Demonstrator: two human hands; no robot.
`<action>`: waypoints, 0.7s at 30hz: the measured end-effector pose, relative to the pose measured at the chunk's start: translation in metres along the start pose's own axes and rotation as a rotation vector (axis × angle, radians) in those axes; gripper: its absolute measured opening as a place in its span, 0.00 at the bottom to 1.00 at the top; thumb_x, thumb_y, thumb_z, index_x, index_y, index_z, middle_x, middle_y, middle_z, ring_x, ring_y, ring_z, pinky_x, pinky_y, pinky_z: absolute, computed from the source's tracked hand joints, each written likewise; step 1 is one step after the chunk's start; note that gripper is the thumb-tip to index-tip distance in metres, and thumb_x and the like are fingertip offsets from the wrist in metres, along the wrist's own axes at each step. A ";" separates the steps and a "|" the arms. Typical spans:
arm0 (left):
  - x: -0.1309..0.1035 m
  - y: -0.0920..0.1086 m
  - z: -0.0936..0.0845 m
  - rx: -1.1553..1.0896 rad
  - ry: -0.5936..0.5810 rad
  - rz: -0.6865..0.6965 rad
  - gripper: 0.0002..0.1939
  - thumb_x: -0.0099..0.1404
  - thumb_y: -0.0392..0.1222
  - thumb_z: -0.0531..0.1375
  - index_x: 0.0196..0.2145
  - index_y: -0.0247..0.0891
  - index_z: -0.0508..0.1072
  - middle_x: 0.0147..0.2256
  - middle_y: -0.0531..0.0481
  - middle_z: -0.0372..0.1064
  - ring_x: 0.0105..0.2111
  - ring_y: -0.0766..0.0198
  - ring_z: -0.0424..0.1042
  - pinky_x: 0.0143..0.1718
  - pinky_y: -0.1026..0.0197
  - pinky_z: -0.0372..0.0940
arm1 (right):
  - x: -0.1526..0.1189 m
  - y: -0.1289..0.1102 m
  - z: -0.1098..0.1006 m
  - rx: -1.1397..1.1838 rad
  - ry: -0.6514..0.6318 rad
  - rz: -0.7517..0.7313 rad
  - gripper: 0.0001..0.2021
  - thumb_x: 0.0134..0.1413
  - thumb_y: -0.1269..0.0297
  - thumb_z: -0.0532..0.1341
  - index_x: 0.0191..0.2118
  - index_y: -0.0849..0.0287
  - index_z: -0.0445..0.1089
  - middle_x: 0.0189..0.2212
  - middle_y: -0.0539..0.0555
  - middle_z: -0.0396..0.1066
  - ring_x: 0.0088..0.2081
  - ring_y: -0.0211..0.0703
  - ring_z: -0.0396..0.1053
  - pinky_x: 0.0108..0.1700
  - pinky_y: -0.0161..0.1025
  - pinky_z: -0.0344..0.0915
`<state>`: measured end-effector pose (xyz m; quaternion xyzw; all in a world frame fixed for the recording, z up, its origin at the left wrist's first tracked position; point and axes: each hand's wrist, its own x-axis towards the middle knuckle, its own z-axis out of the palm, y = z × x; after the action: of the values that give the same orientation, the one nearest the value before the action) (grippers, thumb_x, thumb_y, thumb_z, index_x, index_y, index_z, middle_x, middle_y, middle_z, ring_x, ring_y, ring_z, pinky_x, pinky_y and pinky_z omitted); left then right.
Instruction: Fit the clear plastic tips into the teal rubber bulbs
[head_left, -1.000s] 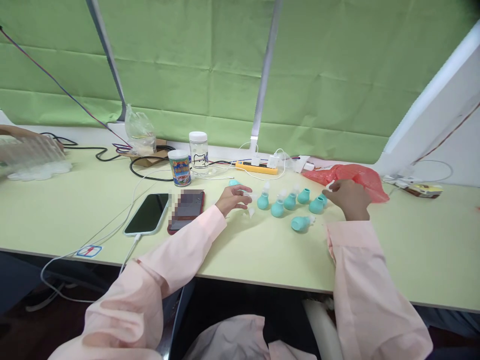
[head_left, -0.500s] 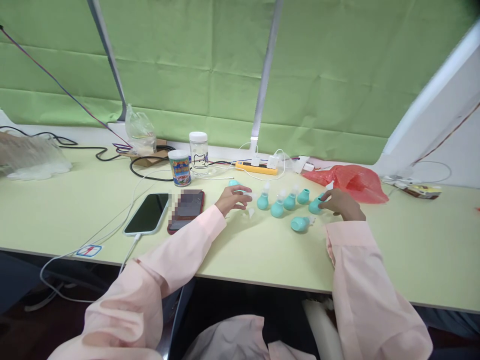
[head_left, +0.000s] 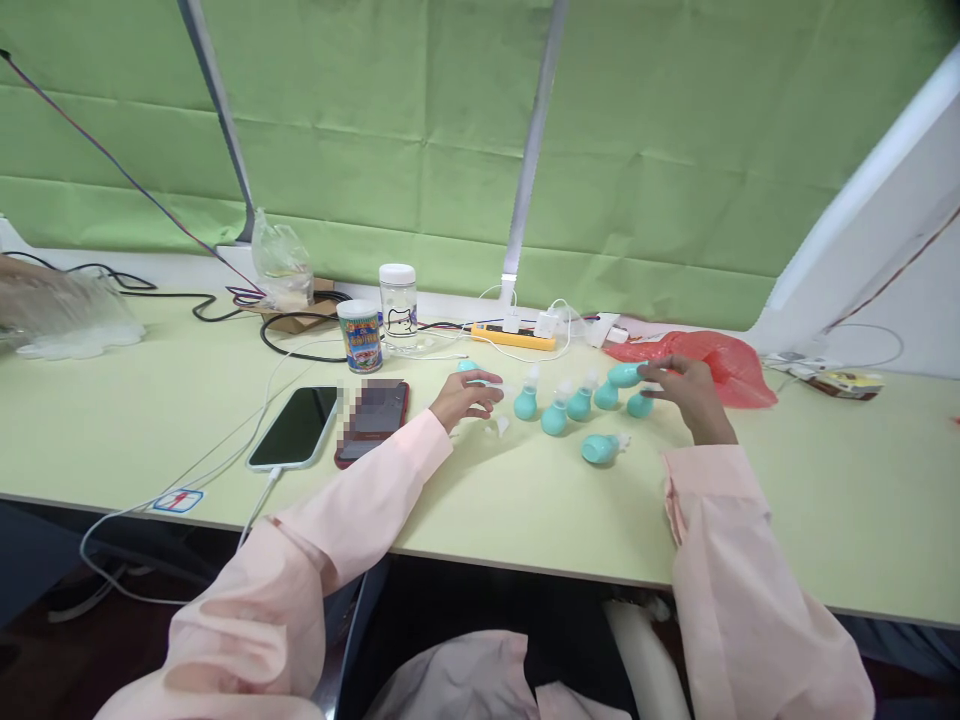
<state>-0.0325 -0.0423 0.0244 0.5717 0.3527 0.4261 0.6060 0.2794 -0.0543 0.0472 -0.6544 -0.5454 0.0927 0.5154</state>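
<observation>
My right hand [head_left: 691,392] pinches a turquoise squeeze bulb [head_left: 624,375] between thumb and fingers, tilted on its side above two other bulbs, one of them an upright bulb [head_left: 606,396] and the other a bulb [head_left: 640,405] just under my fingers. My left hand [head_left: 466,400] rests low over the table, fingers apart and loosely bent. Behind it a bulb [head_left: 466,366] is partly hidden, and a small clear tip [head_left: 496,427] lies beside it. Several bulbs with clear tips stand between my hands, such as this bulb [head_left: 554,418]. Nearer me, a tipped bulb [head_left: 600,448] lies on its side.
On the left are a phone [head_left: 294,428] on a white cable and a second phone [head_left: 375,420]. Behind them stand a printed cup [head_left: 361,338] and a clear bottle [head_left: 398,305]. A yellow power strip [head_left: 513,337] and a red plastic bag [head_left: 720,365] lie at the back.
My right hand has lifted a bulb from the table and tipped it over toward the left. My left hand has stayed in place.
</observation>
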 end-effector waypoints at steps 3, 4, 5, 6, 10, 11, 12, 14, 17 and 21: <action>0.001 -0.001 0.000 -0.010 0.000 0.000 0.15 0.43 0.37 0.62 0.32 0.33 0.68 0.23 0.51 0.64 0.19 0.74 0.62 0.23 0.65 0.62 | -0.005 -0.014 0.004 0.507 -0.020 -0.002 0.07 0.41 0.62 0.56 0.24 0.58 0.57 0.29 0.53 0.65 0.32 0.41 0.66 0.28 0.41 0.64; 0.001 -0.001 0.000 -0.018 -0.009 0.002 0.15 0.43 0.38 0.62 0.32 0.33 0.68 0.22 0.51 0.64 0.19 0.74 0.62 0.23 0.65 0.62 | -0.006 -0.019 0.005 0.627 -0.011 -0.028 0.07 0.42 0.62 0.55 0.24 0.57 0.56 0.30 0.53 0.65 0.32 0.42 0.66 0.28 0.41 0.64; 0.000 -0.001 0.000 -0.027 -0.025 0.009 0.15 0.44 0.39 0.62 0.32 0.32 0.68 0.22 0.51 0.63 0.19 0.74 0.62 0.23 0.65 0.61 | -0.008 -0.023 0.007 0.732 -0.019 -0.054 0.07 0.42 0.61 0.55 0.24 0.57 0.55 0.31 0.53 0.65 0.33 0.42 0.66 0.28 0.42 0.65; 0.000 -0.001 0.001 -0.038 -0.048 0.020 0.16 0.44 0.39 0.62 0.32 0.31 0.68 0.22 0.51 0.63 0.19 0.74 0.62 0.23 0.65 0.61 | -0.010 -0.027 0.009 0.826 -0.047 -0.075 0.08 0.43 0.60 0.55 0.24 0.57 0.55 0.32 0.53 0.65 0.34 0.44 0.66 0.28 0.43 0.65; -0.003 -0.001 0.002 -0.089 -0.136 0.073 0.19 0.44 0.41 0.62 0.34 0.29 0.68 0.21 0.50 0.64 0.18 0.74 0.61 0.22 0.65 0.60 | -0.018 -0.040 0.020 1.008 -0.181 -0.072 0.09 0.43 0.57 0.54 0.29 0.55 0.55 0.32 0.50 0.64 0.29 0.43 0.67 0.23 0.42 0.65; -0.003 -0.001 0.003 -0.099 -0.138 0.079 0.19 0.45 0.42 0.62 0.35 0.28 0.68 0.21 0.50 0.64 0.18 0.74 0.61 0.21 0.65 0.60 | -0.021 -0.043 0.024 0.999 -0.203 -0.074 0.09 0.43 0.58 0.55 0.31 0.54 0.55 0.31 0.49 0.64 0.26 0.41 0.67 0.21 0.39 0.63; -0.004 -0.001 0.003 -0.106 -0.132 0.082 0.20 0.45 0.42 0.62 0.35 0.28 0.68 0.21 0.49 0.64 0.17 0.74 0.61 0.20 0.65 0.60 | -0.025 -0.045 0.028 0.976 -0.233 -0.084 0.10 0.43 0.59 0.56 0.32 0.53 0.55 0.29 0.48 0.65 0.24 0.39 0.66 0.18 0.35 0.61; -0.004 0.000 0.004 -0.104 -0.115 0.074 0.20 0.46 0.44 0.62 0.34 0.28 0.68 0.20 0.50 0.64 0.16 0.74 0.61 0.18 0.66 0.59 | -0.036 -0.052 0.037 0.908 -0.301 -0.117 0.13 0.42 0.61 0.57 0.36 0.52 0.54 0.26 0.46 0.66 0.20 0.35 0.63 0.16 0.31 0.56; -0.005 0.001 0.005 -0.082 -0.125 0.049 0.19 0.47 0.47 0.60 0.32 0.27 0.68 0.18 0.51 0.63 0.13 0.74 0.59 0.15 0.68 0.56 | -0.055 -0.062 0.052 0.750 -0.384 -0.167 0.17 0.37 0.62 0.61 0.35 0.54 0.55 0.23 0.47 0.67 0.18 0.32 0.60 0.19 0.31 0.56; -0.005 0.000 0.006 -0.104 -0.169 0.061 0.18 0.46 0.44 0.62 0.32 0.29 0.67 0.17 0.52 0.64 0.13 0.74 0.60 0.15 0.68 0.56 | -0.076 -0.071 0.070 0.558 -0.548 -0.204 0.16 0.31 0.65 0.64 0.29 0.59 0.58 0.24 0.50 0.67 0.26 0.38 0.64 0.28 0.35 0.60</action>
<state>-0.0290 -0.0497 0.0251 0.5840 0.2600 0.4123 0.6491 0.1582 -0.0851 0.0369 -0.3828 -0.6787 0.3565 0.5155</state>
